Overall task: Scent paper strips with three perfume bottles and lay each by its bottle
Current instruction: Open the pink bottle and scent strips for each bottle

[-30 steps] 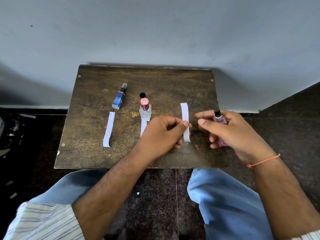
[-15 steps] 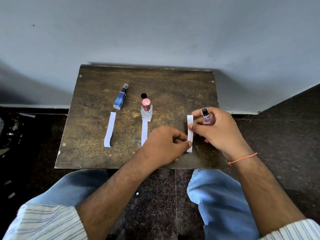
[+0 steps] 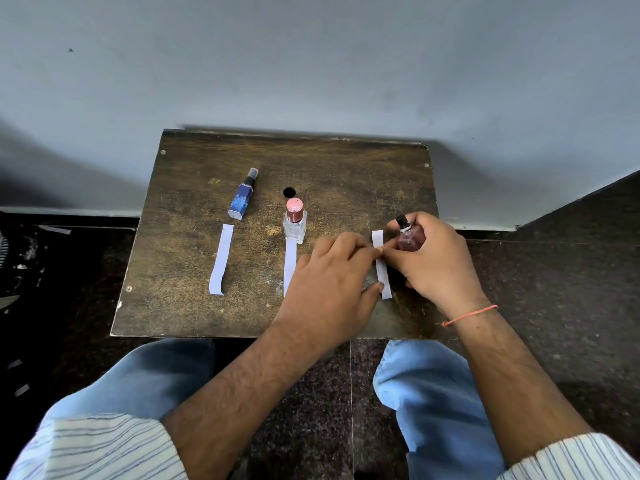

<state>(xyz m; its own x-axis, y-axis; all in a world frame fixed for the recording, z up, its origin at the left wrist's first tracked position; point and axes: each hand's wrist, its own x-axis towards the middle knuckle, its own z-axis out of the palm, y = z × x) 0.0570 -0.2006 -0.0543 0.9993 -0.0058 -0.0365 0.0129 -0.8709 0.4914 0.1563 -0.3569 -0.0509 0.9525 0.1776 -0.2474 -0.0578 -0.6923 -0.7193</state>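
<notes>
Small wooden desk (image 3: 194, 306) against a grey wall. Right hand (image 3: 438, 261) has its grip curled round a pink-tinted perfume bottle (image 3: 410, 239), black nozzle up, at the desk's right side. Left hand (image 3: 329, 285) pinches the third paper strip (image 3: 381, 268) just beside that bottle, fingertips of both hands meeting at the strip. Blue bottle (image 3: 242, 199) lies tilted at the left with a strip (image 3: 221, 259) below it. Clear bottle with pink cap (image 3: 295, 221) stands mid-desk, touching its strip (image 3: 290, 265).
</notes>
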